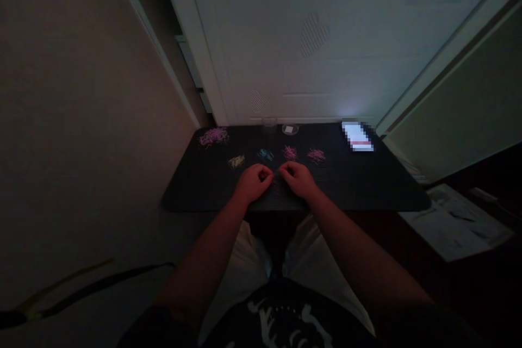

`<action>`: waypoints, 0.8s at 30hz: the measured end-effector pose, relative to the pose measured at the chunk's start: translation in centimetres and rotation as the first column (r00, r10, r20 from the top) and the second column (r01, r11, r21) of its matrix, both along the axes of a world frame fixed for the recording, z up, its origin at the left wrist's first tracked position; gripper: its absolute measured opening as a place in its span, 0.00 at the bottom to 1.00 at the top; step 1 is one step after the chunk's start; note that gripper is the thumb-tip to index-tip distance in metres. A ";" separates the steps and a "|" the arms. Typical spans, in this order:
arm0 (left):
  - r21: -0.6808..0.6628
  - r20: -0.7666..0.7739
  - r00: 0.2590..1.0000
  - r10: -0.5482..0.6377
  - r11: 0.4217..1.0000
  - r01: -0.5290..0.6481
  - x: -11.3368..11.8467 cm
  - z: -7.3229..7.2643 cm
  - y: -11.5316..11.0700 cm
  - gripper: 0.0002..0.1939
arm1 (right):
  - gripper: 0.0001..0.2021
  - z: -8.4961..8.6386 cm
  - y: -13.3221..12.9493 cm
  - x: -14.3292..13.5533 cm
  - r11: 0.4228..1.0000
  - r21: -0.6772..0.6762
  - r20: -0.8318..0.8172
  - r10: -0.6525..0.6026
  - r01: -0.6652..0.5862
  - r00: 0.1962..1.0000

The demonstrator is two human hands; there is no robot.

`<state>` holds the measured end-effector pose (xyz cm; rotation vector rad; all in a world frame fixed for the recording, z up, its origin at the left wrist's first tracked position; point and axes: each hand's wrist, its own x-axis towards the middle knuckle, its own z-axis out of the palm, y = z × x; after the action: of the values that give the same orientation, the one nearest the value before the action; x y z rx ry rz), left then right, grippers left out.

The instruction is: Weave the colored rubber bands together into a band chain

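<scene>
Both hands are over the near middle of a black table (346, 185), close together with a small gap between the fingertips. My left hand (253, 182) is closed, thumb and fingers pinched. My right hand (298, 178) is closed in a similar pinch. Whatever they hold is too small and dark to make out. Just beyond them lie small piles of thin pieces: yellowish (236, 161), blue (266, 155), pink (290, 153) and another pink one (316, 155). Between my hands, a few faint dark reddish pieces (277, 186) rest on the table.
A larger pink and purple pile (213, 136) sits at the table's back left. Along the back edge stand a clear container (269, 124) and a round clear lid or dish (290, 129). A lit, blurred screen (358, 136) lies back right. Behind is a white door (285, 65).
</scene>
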<state>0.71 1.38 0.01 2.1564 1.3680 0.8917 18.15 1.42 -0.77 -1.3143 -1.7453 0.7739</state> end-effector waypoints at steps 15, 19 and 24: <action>-0.014 0.002 1.000 0.018 1.000 -0.018 0.0 0.0 0.0 0.05 | 0.05 0.2 -0.5 -0.2 0.998 0.002 0.007 0.067 -0.067 0.998; -0.008 0.007 1.000 0.007 1.000 -0.007 0.0 -0.1 0.1 0.06 | 0.05 0.0 -0.4 -0.3 0.999 0.017 0.022 0.051 -0.051 0.998; -0.010 0.012 1.000 0.002 1.000 -0.002 0.0 -0.2 0.0 0.06 | 0.05 -0.2 -0.4 -0.3 0.999 0.018 0.016 0.049 -0.049 0.999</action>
<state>0.66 1.42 -0.18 2.1392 1.3660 0.8944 17.88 1.03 -0.95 -1.2727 -1.7986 0.7749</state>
